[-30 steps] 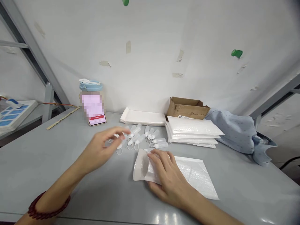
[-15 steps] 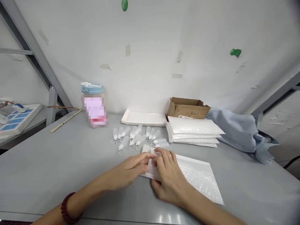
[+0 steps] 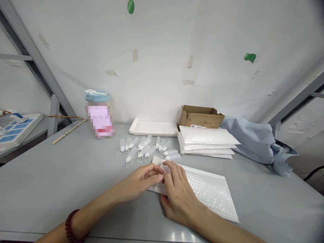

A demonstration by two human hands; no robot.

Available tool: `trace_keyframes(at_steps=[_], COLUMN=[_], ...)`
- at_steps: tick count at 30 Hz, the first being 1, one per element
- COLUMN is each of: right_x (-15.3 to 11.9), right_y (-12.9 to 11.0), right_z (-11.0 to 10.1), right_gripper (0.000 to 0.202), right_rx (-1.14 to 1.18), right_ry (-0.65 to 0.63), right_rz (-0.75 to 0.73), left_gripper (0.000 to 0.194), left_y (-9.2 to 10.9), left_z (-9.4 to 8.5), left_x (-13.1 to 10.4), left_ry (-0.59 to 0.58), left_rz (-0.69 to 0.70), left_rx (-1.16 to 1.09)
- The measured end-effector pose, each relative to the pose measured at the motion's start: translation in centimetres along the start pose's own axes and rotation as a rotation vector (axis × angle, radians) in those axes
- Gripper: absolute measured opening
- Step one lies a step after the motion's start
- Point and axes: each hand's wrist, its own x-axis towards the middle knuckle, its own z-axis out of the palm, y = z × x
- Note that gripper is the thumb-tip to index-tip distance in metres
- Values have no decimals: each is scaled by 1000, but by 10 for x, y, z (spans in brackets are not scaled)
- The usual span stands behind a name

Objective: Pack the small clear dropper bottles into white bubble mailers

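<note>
Right hand (image 3: pixel 181 195) spread over the envelope (image 3: pixel 211 192) on the bench (image 3: pixel 63 175), I have my left hand (image 3: pixel 141 180) at its left end, fingertips bunched; whether they pinch it, I cannot tell. Bottles (image 3: pixel 151 150) lie just beyond.

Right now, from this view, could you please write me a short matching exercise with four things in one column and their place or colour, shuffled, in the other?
Column one
1. box
2. bottles
3. bracelet
4. single envelope

Column two
A. dark red and beaded
B. partly under the right hand
C. see-through, lying in a group on the desk
D. brown, just behind the stacked envelopes

Right pairs: 1-D, 2-C, 3-A, 4-B
</note>
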Motion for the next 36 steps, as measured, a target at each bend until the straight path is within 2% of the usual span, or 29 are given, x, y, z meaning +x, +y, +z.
trace_keyframes(at_steps=[5,7,12,18,21,23,26,28,30,32,34,36], right_x=[-1,-1,-4,-5,-2,0,4,6,7,7,6,6], right_y=[-1,-2,-5,-4,-4,-3,2,9,16,23,27,28], right_z=[1,1,0,2,0,-7,-22,-28,-28,-24,-17,-12], right_gripper=[38,38,31,37,34,32,38,29,22,23,20,15], right_rx=[16,23,39,62,107,154,224,211,146,70,20,0], right_ry=[-13,-5,3,-3,-7,-10,70,159,132,-23,-178,-241], right_rz=[19,11,-21,-17,-9,-21,13,98,135,67,-13,-23], left_gripper=[24,29,40,44,41,35,30,30,30,30,34,35], left_y=[4,6,7,1,1,3,3,0,-5,-10,-13,-15], left_z=[1,2,3,4,5,4,-3,-9,-15,-17,-15,-11], left_x=[-2,-4,-5,-1,0,0,3,4,6,7,8,9], left_ry=[-248,-305,-313,-324,-270,-185,53,246,382,407,334,221], left_rz=[-16,-20,-49,-52,-58,-45,-35,-28,-18,-54,-146,-219], left_rx=[-297,-340,-311,-363,-336,-298,-161,-6,164,296,370,360])
